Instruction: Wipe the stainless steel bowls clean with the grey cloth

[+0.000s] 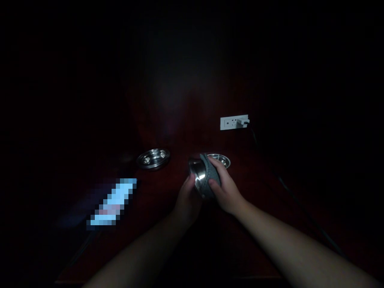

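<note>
My left hand (188,200) grips a shiny metal bowl (196,170) from the left, its thumb on the near side. The bowl is tilted on its side above the dark red table. In my right hand (226,188) is a grey cloth (210,172), pressed over the bowl's right side. Part of the bowl is hidden by the cloth and my fingers. Just behind my right hand lies a round metal dish (223,159), partly covered from view.
Metal dishes (153,159), seemingly stacked, sit at the back left. A blurred-out bright screen (115,202) lies at the left. On the back panel is a white socket (229,123) with a plug (243,121). A cable (315,222) runs along the right. The surroundings are very dark.
</note>
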A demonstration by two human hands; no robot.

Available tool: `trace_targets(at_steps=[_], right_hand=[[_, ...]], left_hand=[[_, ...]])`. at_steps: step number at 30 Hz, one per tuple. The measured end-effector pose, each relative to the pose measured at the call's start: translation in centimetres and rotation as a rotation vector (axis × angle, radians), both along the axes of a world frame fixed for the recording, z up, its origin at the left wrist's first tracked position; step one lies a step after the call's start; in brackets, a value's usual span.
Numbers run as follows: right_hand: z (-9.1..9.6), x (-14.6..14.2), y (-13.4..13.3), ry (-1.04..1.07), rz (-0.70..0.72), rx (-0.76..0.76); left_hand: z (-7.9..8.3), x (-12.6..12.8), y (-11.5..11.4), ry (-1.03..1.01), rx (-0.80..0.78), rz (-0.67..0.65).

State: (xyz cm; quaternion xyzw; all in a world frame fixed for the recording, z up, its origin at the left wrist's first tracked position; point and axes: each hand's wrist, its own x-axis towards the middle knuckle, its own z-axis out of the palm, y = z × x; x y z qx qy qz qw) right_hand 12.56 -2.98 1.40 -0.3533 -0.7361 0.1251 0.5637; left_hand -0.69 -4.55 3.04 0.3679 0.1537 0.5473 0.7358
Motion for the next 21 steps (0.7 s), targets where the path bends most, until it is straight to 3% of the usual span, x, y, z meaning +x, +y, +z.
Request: trace_targets(at_steps=[4, 8, 11, 14, 21], right_hand=[[0.1, 0.4, 0.0, -0.188, -0.015, 0.051], [0.2, 0.7, 0.2, -0.284, -0.003, 0.031], [0.2, 0.9, 0.4, -0.273, -0.007, 0.033], [0.1, 0.8, 0.5, -0.217, -0.021, 0.058], [0.1, 0.0, -0.1, -0.037, -0.034, 0.098]], left_hand=[[1.1, -0.2, 1.0, -0.016, -0.169, -0.021], [1.1, 0.1, 1.5, 0.098, -0.32, 0.092], [0.7, 0.6, 1.3, 0.156, -0.342, 0.155], [0.3, 0.9, 0.8, 0.163, -0.26, 0.139], [-1.2, 1.1, -0.2, 0.13, 0.13, -0.079]])
